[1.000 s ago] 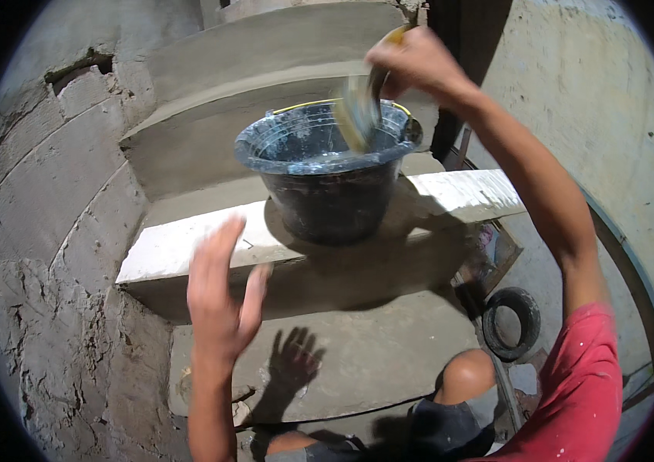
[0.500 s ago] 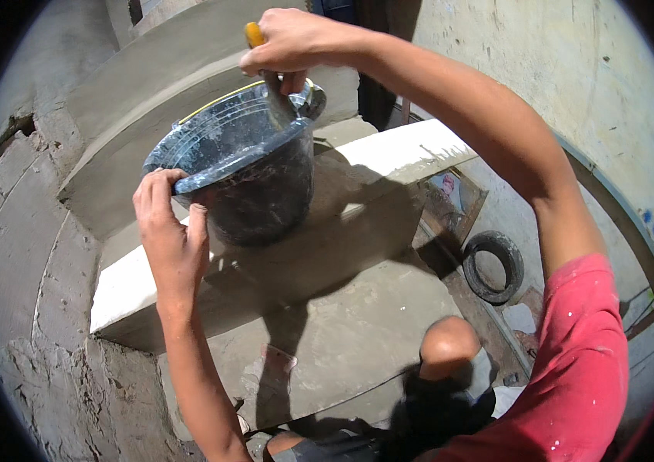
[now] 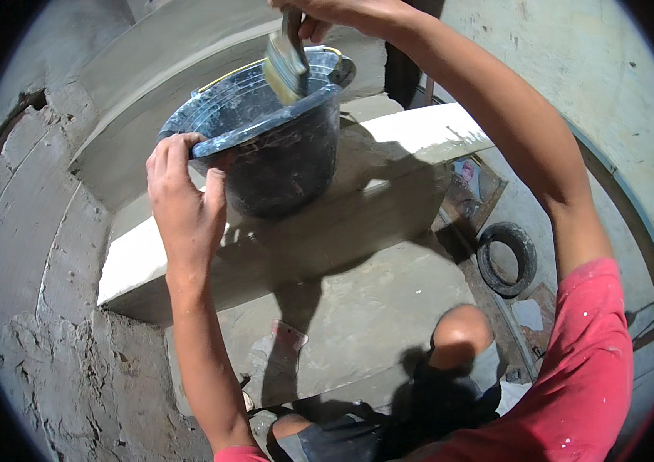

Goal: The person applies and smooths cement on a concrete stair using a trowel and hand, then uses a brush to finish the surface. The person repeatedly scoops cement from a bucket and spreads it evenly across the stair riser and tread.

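A black bucket (image 3: pixel 285 165) with a thin yellow-and-white wire handle stands tilted on a cement step (image 3: pixel 134 266). My left hand (image 3: pixel 184 181) grips its near left rim, thumb outside and fingers over the edge. Above the bucket's mouth, my right hand (image 3: pixel 327 14) holds a wide paintbrush (image 3: pixel 288 65), partly cut off by the top of the view. The brush's bristles point down into the opening, near the right inner wall. Streaks and splashes mark the bucket's inside; what lies at its bottom is hidden.
Further cement steps (image 3: pixel 342 331) lie below and above the bucket. Rough plastered wall (image 3: pixel 73 369) runs along the left. To the right are a black tyre (image 3: pixel 506 259), a wooden frame (image 3: pixel 489 196) and a curved grey strip (image 3: pixel 627 200). My bent knee (image 3: pixel 462 335) is near the lower right.
My right hand has risen, lifting the brush so that its bristles now show above the bucket's rim. The left hand keeps its hold on the rim; the whole view has shifted slightly.
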Tool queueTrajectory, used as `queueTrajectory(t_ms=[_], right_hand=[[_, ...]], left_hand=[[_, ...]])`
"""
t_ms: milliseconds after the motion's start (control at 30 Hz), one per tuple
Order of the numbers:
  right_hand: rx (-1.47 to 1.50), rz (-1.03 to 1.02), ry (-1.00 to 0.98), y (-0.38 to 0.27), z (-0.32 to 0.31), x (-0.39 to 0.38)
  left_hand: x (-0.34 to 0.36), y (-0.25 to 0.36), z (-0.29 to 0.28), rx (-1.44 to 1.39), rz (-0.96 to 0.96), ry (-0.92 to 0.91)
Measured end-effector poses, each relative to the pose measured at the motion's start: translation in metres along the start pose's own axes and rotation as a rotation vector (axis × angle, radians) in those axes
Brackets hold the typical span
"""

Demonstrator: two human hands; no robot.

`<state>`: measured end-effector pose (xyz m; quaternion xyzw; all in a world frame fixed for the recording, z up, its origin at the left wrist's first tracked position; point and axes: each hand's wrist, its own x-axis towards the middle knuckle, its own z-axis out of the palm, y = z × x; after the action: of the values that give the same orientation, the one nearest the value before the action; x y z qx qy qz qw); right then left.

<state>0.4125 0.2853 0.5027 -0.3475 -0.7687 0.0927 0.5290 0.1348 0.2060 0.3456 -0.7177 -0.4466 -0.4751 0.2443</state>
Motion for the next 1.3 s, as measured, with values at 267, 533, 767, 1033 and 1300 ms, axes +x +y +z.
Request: queueTrajectory(t_ms=[267,533,767,1033,1300], right_hand=[[-0.479,-0.157,-0.288,-0.011,0.009,0.005],[-0.265,-0.163,-0.321,-0.007,0.006,0.004],[-0.355,-0.093,-0.345,-0.005,0.001,0.008],[0.377,0.031,0.350,0.038,-0.036,-0.033],[0.990,0.283,0.810,0.094,-0.062,-0.151]], left_hand=[[0.000,-0.001,0.001,-0.022,-0.023,0.018],[-0.001,-0.004,0.004,-0.036,-0.046,0.021],[0.000,0.000,0.003,-0.055,-0.080,0.023],[-0.002,-0.002,0.002,-0.089,-0.100,0.013],[-0.010,0.007,0.001,-0.216,-0.063,0.102]])
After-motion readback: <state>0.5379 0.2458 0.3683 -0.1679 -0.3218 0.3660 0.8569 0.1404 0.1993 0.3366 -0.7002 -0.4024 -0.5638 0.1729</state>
